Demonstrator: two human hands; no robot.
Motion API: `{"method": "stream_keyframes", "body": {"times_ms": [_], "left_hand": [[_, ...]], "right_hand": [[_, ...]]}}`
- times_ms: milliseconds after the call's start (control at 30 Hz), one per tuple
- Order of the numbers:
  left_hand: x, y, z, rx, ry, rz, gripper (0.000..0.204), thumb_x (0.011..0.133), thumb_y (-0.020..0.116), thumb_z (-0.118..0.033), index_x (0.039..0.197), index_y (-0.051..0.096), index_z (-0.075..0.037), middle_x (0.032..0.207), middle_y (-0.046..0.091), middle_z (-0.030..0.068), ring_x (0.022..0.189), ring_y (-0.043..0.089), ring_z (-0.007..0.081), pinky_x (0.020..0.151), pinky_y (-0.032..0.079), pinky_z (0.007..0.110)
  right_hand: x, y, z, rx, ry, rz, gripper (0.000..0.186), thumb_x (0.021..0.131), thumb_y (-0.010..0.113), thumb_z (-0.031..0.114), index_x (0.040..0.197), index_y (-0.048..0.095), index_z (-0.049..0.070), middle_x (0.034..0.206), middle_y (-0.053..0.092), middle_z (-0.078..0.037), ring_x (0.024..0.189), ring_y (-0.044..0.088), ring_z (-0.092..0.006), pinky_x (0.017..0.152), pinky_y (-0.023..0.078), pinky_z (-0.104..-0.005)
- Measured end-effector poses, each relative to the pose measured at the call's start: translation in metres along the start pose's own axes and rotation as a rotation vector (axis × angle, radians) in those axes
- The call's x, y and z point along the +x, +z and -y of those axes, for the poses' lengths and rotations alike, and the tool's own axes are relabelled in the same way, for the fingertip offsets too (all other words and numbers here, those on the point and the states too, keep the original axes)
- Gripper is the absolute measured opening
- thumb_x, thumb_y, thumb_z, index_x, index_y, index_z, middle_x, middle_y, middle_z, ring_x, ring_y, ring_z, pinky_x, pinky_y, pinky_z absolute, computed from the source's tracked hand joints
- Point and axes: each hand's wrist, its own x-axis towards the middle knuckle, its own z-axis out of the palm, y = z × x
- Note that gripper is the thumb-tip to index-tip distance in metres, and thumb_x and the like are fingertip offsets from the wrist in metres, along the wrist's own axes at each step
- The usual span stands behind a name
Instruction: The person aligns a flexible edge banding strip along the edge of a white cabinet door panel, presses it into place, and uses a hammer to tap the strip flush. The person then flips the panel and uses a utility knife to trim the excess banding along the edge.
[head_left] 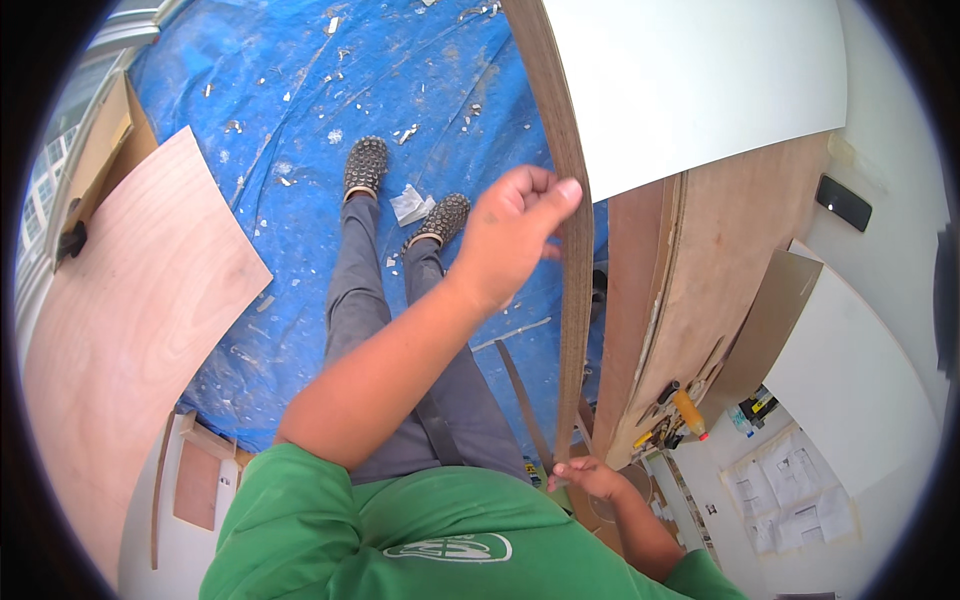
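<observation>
A white board (710,90) stretches away at the upper right, with a long brown wood-grain edging strip (574,330) along its left edge. My left hand (507,235) is closed at the board's near corner, thumb pressed on the strip and fingers curled at its left side. Below the board the strip hangs free toward my body. There my right hand (592,478) pinches its lower part between thumb and fingers. A narrow brown length (522,400) curves up to the left from that hand; whether it is the same strip I cannot tell.
Blue sheeting (290,120) with scattered scraps covers the floor under my feet. A plywood sheet (130,300) leans at left. On the right, wooden panels (720,260) stand beside a yellow-handled tool (688,412), a phone (843,203) and paper drawings (790,490).
</observation>
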Motion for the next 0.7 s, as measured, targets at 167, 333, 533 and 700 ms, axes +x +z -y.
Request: {"method": "stream_keyframes", "body": {"times_ms": [167,333,533,700], "left_hand": [[-0.01,0.002,0.007,0.062,0.001,-0.01,0.032,0.099,0.067,-0.025,0.111,0.053,0.001,0.093,0.069,0.0097,0.08,0.066,0.0125,0.064,0.056,0.03],[-0.012,-0.004,0.013,-0.092,0.031,0.049,0.022,0.099,0.066,-0.019,0.107,0.053,-0.003,0.092,0.068,0.0077,0.078,0.066,0.0117,0.064,0.056,0.029],[-0.019,-0.003,0.009,-0.304,0.009,0.069,0.017,0.098,0.067,-0.016,0.102,0.054,-0.007,0.09,0.067,0.0059,0.076,0.065,0.0126,0.068,0.055,0.03],[-0.021,-0.007,0.003,-0.436,-0.1,0.098,0.016,0.1,0.064,-0.021,0.1,0.055,-0.008,0.086,0.066,0.0062,0.071,0.064,0.0136,0.061,0.052,0.031]], "right_hand": [[0.0,0.012,0.005,-0.035,-0.048,0.017,0.04,0.103,0.061,0.039,0.106,0.075,0.002,0.099,0.075,-0.004,0.098,0.066,-0.0133,0.094,0.048,-0.0289],[0.008,0.003,-0.002,-0.082,-0.033,0.021,0.041,0.106,0.053,0.04,0.104,0.076,0.006,0.106,0.074,-0.003,0.111,0.062,-0.0154,0.106,0.041,-0.0336],[0.009,0.005,0.011,-0.13,-0.033,-0.01,0.041,0.106,0.053,0.041,0.102,0.077,0.008,0.106,0.074,-0.004,0.112,0.061,-0.0151,0.105,0.041,-0.0328],[0.014,0.001,0.015,-0.154,-0.059,-0.036,0.04,0.104,0.056,0.042,0.103,0.078,0.009,0.105,0.074,-0.004,0.109,0.061,-0.0136,0.102,0.043,-0.0314]]}}
